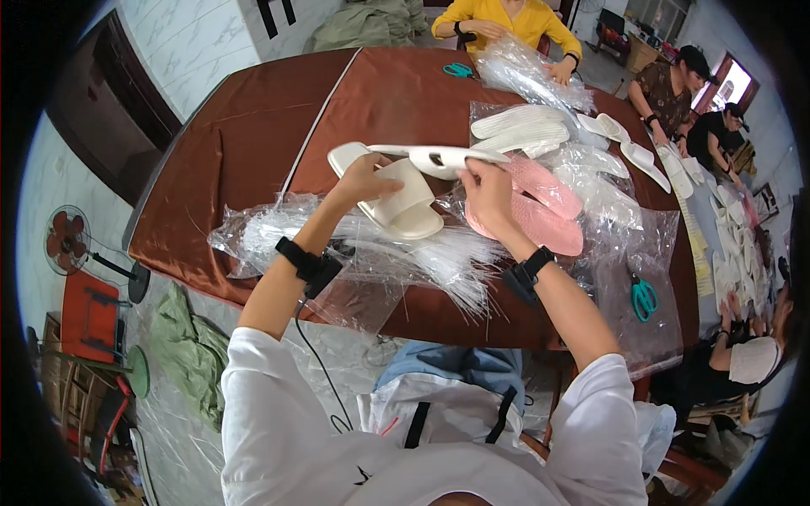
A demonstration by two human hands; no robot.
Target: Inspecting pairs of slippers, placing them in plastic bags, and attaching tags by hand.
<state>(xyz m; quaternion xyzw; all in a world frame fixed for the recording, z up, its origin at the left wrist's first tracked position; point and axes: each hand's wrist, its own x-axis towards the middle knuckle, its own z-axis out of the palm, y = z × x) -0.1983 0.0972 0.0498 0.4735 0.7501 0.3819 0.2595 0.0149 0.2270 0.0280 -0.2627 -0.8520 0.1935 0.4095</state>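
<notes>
Nearest the person, at about 6 o'clock, a heap of clear plastic bags [380, 249] lies along the near edge of the brown tabletop [253, 143]. Just beyond it, the left hand [364, 179] rests on a cream slipper [396, 198] lying on the tabletop, its fingers curled over the slipper's strap. At 3 o'clock from that hand, the right hand [485, 196] is raised, its fingers pinched on the edge of a second cream slipper [439, 158], held up sideways just above the first. Under and right of the right hand lies a pair of pink slippers [544, 202] on more clear plastic. At 4 o'clock, near the table's edge, sit teal scissors [644, 297]. Farther off, at 1 o'clock, white slippers [523, 131] lie bagged. At 12 o'clock a person in yellow [506, 21] handles plastic bags, a second pair of teal scissors [458, 70] beside them.
</notes>
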